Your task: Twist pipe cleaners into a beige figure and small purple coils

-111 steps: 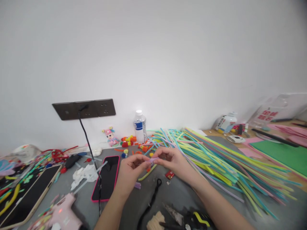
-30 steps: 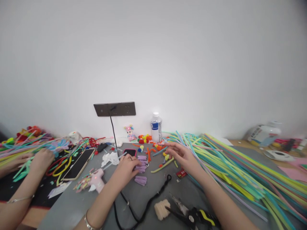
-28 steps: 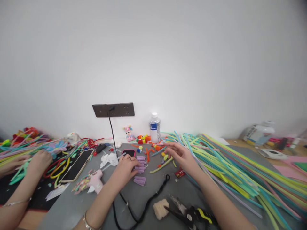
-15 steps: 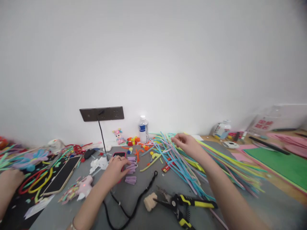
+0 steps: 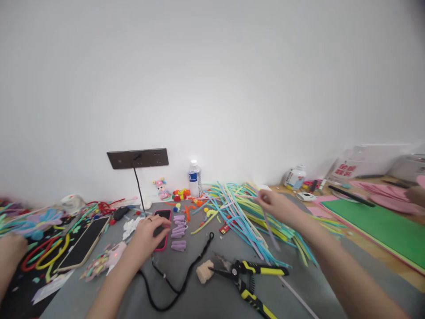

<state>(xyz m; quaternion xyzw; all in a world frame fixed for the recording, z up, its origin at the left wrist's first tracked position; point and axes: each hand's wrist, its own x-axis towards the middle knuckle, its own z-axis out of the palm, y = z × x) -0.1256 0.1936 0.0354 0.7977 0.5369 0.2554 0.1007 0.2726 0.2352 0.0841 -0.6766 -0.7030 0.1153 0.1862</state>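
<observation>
My left hand (image 5: 151,232) is over a phone in a pink case (image 5: 162,243), its fingers loosely apart and nothing seen in them. Beside it lie several short bundles of folded lilac pipe cleaner (image 5: 178,231). My right hand (image 5: 274,204) is closed in a pinch above the heap of pastel pipe cleaners (image 5: 244,221). From its fingers hangs a lilac pipe cleaner (image 5: 270,230), blurred by motion. Nearer me, yellow-and-black pliers (image 5: 244,277) lie beside a beige block-like bundle (image 5: 205,271).
A black cord (image 5: 186,285) loops across the grey mat. A water bottle (image 5: 195,179) stands by the wall. Another person's hand (image 5: 11,252) is at far left; a further hand (image 5: 415,195) shows at far right. Green sheets (image 5: 375,221) lie on the right.
My right hand has moved right and pulled a lilac pipe cleaner up from the heap. My left hand has drawn back from the lilac bundles, uncovering more of the phone. The view has shifted right.
</observation>
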